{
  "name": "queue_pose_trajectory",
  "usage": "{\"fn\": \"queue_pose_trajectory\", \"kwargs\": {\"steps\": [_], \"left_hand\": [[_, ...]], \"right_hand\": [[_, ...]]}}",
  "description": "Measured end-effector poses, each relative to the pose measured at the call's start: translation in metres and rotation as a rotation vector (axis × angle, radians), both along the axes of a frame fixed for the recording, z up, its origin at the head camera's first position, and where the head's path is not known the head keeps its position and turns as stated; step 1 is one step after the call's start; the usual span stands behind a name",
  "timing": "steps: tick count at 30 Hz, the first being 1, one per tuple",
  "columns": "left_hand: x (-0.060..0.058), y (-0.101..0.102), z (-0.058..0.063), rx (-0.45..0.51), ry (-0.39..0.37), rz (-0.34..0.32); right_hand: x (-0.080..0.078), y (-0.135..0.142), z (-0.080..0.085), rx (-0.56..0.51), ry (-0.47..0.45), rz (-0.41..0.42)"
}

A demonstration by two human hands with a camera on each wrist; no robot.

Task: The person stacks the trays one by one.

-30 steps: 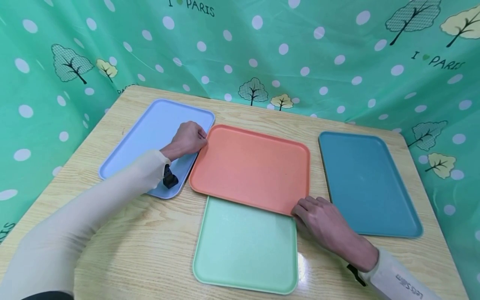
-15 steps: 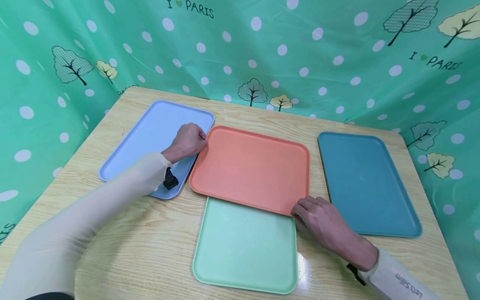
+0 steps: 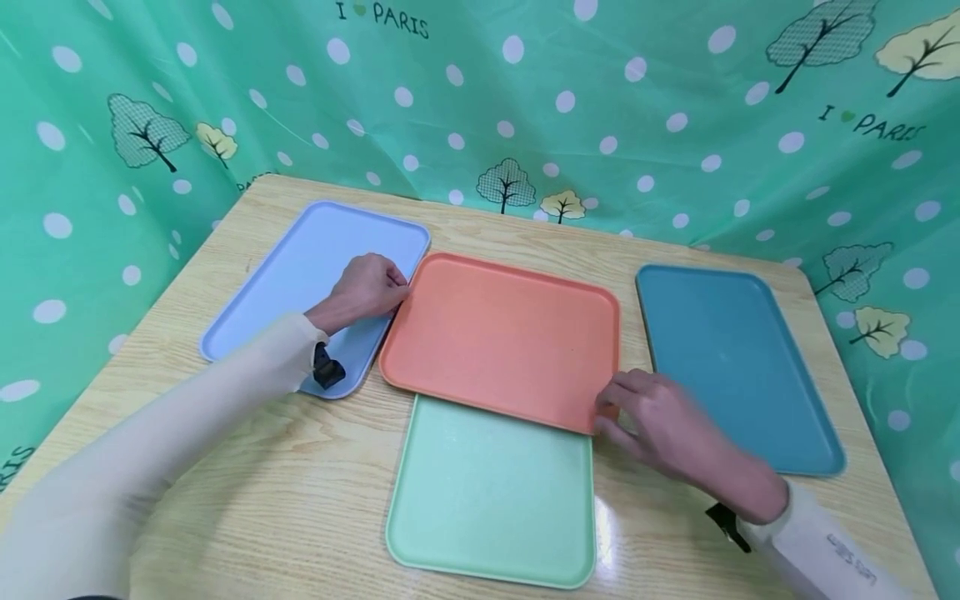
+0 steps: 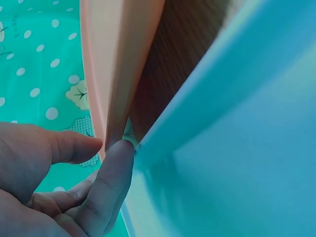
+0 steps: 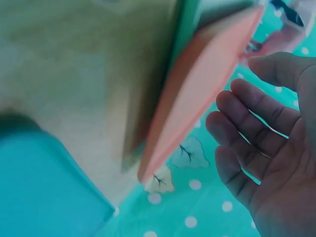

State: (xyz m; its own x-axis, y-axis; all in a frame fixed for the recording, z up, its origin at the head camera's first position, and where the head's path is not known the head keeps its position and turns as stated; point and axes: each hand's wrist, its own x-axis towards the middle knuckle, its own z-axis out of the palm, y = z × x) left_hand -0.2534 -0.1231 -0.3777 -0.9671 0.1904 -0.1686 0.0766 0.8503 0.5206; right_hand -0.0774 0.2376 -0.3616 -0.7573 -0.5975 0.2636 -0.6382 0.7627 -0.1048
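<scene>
An orange tray lies mid-table, its near edge overlapping a light green tray. My left hand is over the blue-lavender tray, its fingertips beside the orange tray's left rim. In the left wrist view, the thumb and index finger stand slightly apart at the orange tray's edge. My right hand hovers at the orange tray's near right corner. In the right wrist view, the fingers of my right hand are spread and loosely bent, holding nothing, apart from the orange tray.
A teal tray lies at the right of the wooden table, close to my right hand. Behind the table hangs a green dotted cloth printed with trees.
My right hand has let go of the orange tray's corner and moved slightly up and right. My left fingers have loosened and drawn slightly left. The trays stay in place.
</scene>
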Motion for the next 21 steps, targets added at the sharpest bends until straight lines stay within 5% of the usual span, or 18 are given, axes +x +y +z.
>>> {"fn": "queue_pose_trajectory", "kwargs": {"steps": [7,21], "left_hand": [[0.012,-0.012,0.005,0.006,-0.036,-0.015],[0.031,-0.026,0.003,0.013,-0.057,-0.021]], "right_hand": [[-0.013,0.005,0.015,0.038,-0.042,-0.037],[-0.033,0.011,0.016,0.052,-0.133,-0.088]]}}
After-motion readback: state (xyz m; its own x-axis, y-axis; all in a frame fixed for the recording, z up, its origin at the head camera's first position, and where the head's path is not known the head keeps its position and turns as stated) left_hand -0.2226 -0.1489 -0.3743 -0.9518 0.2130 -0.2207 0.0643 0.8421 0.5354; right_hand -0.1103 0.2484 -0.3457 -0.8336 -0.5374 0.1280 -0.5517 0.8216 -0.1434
